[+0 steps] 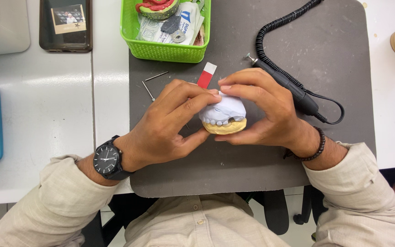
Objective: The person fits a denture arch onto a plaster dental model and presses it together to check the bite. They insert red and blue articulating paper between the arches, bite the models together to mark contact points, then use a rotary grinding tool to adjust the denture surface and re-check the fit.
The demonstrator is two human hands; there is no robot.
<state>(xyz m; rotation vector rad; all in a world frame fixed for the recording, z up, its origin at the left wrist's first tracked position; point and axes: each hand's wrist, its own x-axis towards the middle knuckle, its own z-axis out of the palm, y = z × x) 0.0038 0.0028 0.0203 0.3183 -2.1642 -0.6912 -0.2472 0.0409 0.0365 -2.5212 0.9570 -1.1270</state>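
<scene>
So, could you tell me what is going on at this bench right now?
A person holds a dental cast between both hands, left hand and right hand, above a grey mat. The cast is pale blue-white above and yellow below. A black rotary handpiece lies on the mat behind the right hand, and a green basket sits at the mat's far edge.

- A white tabletop (60, 114) spans the scene, evenly and brightly lit.
- A dark grey mat (252, 174) covers its middle, rounded corners at the near edge.
- Pale tiled floor (298, 233) and black chair parts (275, 210) show nearest.
</scene>
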